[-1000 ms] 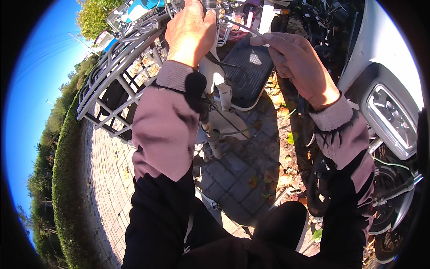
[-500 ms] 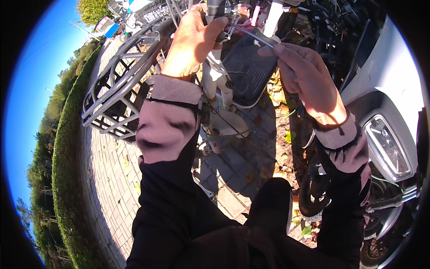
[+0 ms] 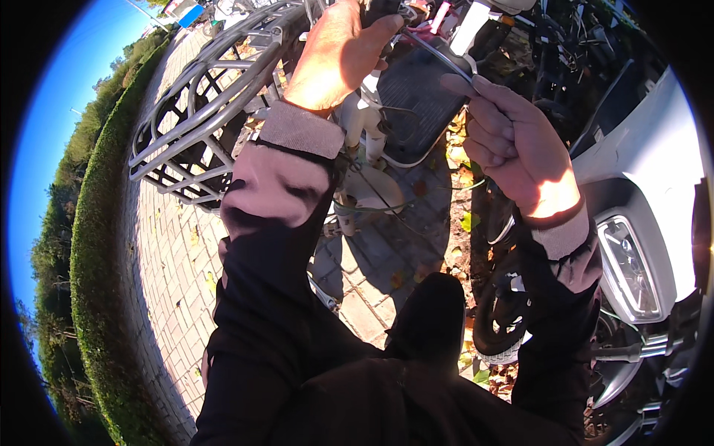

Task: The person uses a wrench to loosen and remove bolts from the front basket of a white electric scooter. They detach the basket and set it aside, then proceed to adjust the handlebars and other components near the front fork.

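Note:
My left hand (image 3: 338, 56) wraps round a dark upright part (image 3: 381, 10) at the top of a white-framed vehicle, its thumb lying over the near side. Between the thumb and forefinger of my right hand (image 3: 520, 137) is the end of a thin metal rod (image 3: 437, 52); its remaining fingers curl into the palm. The rod slants up and left to the parts beside my left thumb, where its far end is hard to make out. Under it lies a dark ribbed footboard (image 3: 422, 100). Below my left hand, thin cables hang by the white frame (image 3: 364, 130).
A grey tubular metal rack (image 3: 216, 111) stands left of my left arm. At the right, close to my right forearm, is a white scooter with a headlight (image 3: 628, 264). Brick paving (image 3: 167, 260) with fallen leaves runs beneath, and a hedge (image 3: 104, 223) borders it.
The view has shifted and turned slightly. My right hand's lower fingers have curled in more, with the rod still pinched. My left hand keeps its hold.

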`<state>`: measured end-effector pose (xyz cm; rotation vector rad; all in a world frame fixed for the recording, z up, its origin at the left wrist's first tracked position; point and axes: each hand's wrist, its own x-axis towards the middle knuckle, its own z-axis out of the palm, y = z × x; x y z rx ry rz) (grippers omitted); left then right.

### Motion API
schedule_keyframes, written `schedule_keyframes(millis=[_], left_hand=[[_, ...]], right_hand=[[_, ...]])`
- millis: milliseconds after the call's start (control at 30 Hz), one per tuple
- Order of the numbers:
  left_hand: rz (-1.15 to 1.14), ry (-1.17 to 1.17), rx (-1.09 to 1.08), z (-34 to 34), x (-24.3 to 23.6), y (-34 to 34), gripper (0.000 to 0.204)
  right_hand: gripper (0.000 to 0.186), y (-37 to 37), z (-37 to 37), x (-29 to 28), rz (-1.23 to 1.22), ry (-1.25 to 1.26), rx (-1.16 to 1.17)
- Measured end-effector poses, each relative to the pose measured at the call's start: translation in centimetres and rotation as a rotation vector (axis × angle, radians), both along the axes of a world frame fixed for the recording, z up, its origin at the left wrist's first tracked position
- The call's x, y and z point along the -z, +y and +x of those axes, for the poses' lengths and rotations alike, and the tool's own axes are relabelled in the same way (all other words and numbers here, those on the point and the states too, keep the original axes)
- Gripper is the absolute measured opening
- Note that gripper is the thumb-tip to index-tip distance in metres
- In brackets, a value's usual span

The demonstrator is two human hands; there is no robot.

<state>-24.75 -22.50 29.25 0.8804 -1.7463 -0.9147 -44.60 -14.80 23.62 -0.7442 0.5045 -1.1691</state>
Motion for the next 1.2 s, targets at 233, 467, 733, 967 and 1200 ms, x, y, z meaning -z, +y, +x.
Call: schedule_keyframes(millis=[233, 467, 733, 967, 1200], left_hand=[[-0.067, -0.137, -0.12, -0.2, -0.7, 0.6, 0.021], [-0.287, -0.252, -0.266, -0.2, -0.1, 0.2, 0.023], [-0.758, -0.305, -0.262, 0.8, 2.2, -1.9, 0.02], [-0.77, -0.315, -0.45, -0.2, 4.1, -2.4, 0.033], [-0.511, -0.277, -0.439, -0.3, 3.0, -1.4, 0.045]], right_hand=[[0.026, -0.5, 0.8, 0.1, -0.626, 0.815, 0.43], [0.03, -0.4, -1.8, -1.5, -1.458, 1.772, 0.722], [0.035, -1.0, -2.0, -1.2, -0.654, 0.965, 0.081], [0.033, -1.1, -1.1, -3.9, -0.425, 1.188, 0.051], [0.021, 1.7, 3.8, -6.8, -0.576, 1.909, 0.438]])
